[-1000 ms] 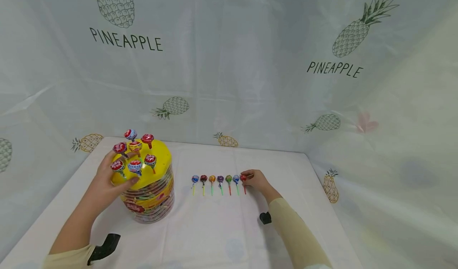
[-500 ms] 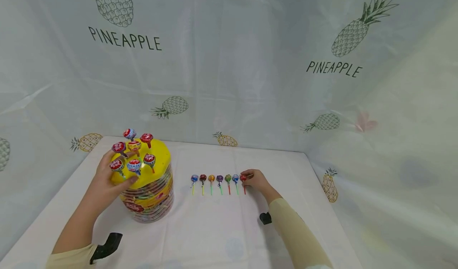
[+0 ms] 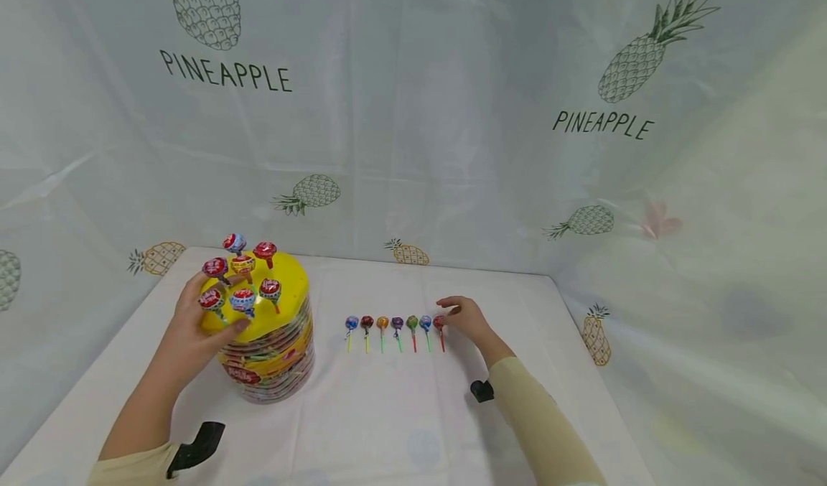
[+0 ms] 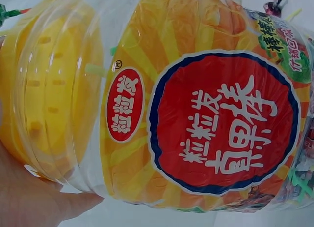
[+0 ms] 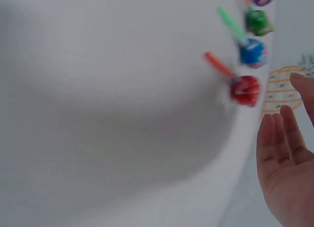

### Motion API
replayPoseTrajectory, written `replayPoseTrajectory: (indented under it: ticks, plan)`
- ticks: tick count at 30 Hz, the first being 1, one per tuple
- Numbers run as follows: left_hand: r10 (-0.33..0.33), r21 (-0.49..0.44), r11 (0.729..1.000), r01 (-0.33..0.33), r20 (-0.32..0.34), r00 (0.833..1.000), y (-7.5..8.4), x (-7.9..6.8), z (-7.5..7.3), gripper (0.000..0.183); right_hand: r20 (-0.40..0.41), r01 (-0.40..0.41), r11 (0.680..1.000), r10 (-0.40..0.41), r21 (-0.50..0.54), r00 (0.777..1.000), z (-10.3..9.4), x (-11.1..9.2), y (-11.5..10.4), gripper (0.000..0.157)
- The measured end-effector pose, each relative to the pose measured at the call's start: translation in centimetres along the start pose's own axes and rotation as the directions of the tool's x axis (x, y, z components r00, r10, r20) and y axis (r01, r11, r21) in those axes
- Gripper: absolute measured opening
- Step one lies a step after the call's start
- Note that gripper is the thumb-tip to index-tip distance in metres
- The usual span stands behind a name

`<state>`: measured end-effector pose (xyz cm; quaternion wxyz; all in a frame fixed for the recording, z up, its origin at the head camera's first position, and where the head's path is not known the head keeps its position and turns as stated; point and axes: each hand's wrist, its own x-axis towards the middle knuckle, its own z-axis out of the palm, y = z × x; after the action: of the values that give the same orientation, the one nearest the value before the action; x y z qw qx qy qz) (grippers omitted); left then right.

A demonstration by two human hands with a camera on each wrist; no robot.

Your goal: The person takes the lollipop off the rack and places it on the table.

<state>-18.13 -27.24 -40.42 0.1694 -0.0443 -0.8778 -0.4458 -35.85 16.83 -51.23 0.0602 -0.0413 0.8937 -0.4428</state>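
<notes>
On the left stands a big clear candy jar [image 3: 274, 360] with a yellow lid [image 3: 292, 285]. My left hand [image 3: 194, 328] grips the jar by its lid, thumb in front. Several wrapped lollipops stick up out of the lid. To the right of the jar, a row of lollipops [image 3: 397, 323] lies on the table, sticks toward me. The red lollipop [image 5: 245, 91] ends the row on the right. Just beside it, my right hand [image 3: 468, 319] is lifted, with its fingers relaxed and apart from the candy in the right wrist view.
A white cloth covers the table [image 3: 362, 428]. Behind and to the right hangs a pale curtain [image 3: 413, 113] printed with pineapples. A black wrist mount [image 3: 197, 449] sits at the left forearm, another [image 3: 481, 391] at the right.
My right hand has let go of the red lollipop and risen slightly up and away to the right. The left hand and jar stay in place.
</notes>
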Motion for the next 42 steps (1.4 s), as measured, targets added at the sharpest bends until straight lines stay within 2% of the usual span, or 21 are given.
replayPoseTrajectory:
  ticks: [7,14,17,24,33,36,42]
  plan:
    - [-0.007,0.015,1.0,0.008,-0.014,1.0,0.5,-0.5,0.0,0.088,-0.028,0.176,0.978,-0.174,0.108,0.984,-0.7,-1.0,-5.0,0.033]
    - [-0.011,0.079,0.997,0.012,-0.016,1.0,1.4,-0.6,0.1,0.073,-0.01,0.31,0.926,-0.315,0.216,0.949,-0.3,-3.3,-10.6,0.03]
    - [-0.006,0.075,0.997,0.007,-0.018,1.0,1.5,-0.7,0.3,0.068,0.0,0.365,0.887,-0.38,0.281,0.925,0.1,-4.2,-12.6,0.031]
    - [0.002,0.069,0.998,0.0,-0.033,0.999,1.9,-0.8,0.6,0.062,0.017,0.44,0.784,-0.497,0.438,0.868,1.3,-6.2,-16.7,0.03]
    - [0.015,0.055,0.998,-0.013,-0.032,0.999,1.9,-0.9,0.4,0.059,0.017,0.524,0.627,-0.65,0.576,0.76,4.2,-8.1,-21.0,0.026]
    - [0.004,0.052,0.999,-0.002,-0.028,1.0,1.8,-1.0,0.4,0.06,0.03,0.519,0.596,-0.674,0.612,0.738,5.3,-8.6,-22.0,0.025]
    - [-0.002,0.062,0.998,0.004,-0.033,0.999,1.7,-1.2,0.5,0.06,0.056,0.501,0.557,-0.703,0.662,0.709,7.4,-9.3,-23.5,0.028]
